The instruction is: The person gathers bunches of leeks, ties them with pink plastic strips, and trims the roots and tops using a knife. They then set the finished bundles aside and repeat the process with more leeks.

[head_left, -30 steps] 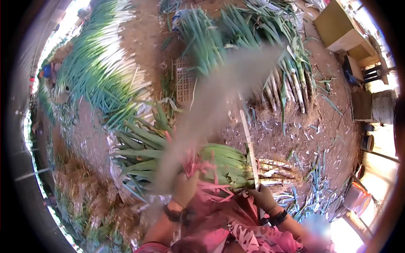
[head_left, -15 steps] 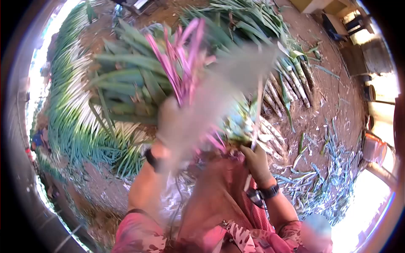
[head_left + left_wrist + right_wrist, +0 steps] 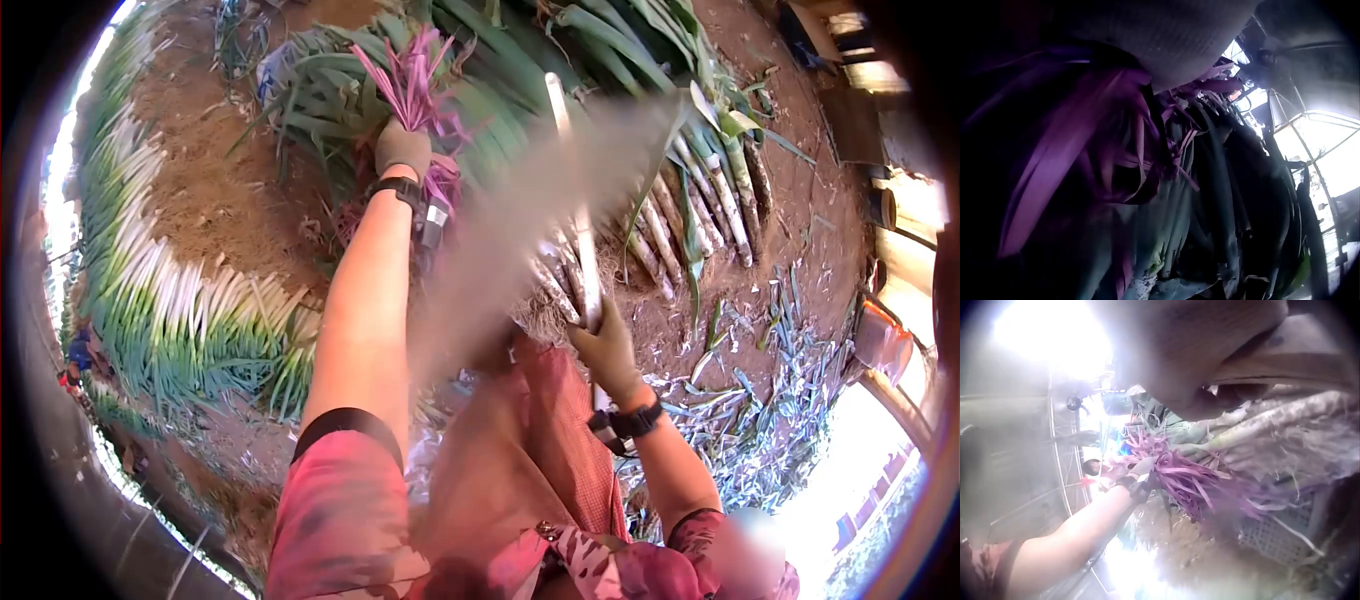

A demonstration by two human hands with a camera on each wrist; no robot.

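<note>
Stretched far forward in the head view, my gloved left hand (image 3: 403,150) grips a bunch of pink plastic strips (image 3: 415,85) over the leek leaves (image 3: 310,120). The left wrist view is dark, with the strips (image 3: 1054,162) hanging below the glove beside leek leaves (image 3: 1179,212). My gloved right hand (image 3: 608,355), nearer my lap, grips a long, thin, pale stick-like tool (image 3: 582,240) that points forward. Leeks with white stems and roots (image 3: 552,285) lie just beyond that hand. A blurred grey shape close to the lens hides the middle of the head view.
More thick leeks (image 3: 715,195) lie at the right with roots toward me. Long rows of thin green onions (image 3: 150,300) line the left floor. Leaf scraps (image 3: 760,430) litter the right side. A plastic crate (image 3: 1285,531) shows in the right wrist view.
The leek bundle that lay across my lap has moved forward onto the pile beyond. My left arm has stretched forward with the pink strips. My right hand keeps hold of the stick-like tool.
</note>
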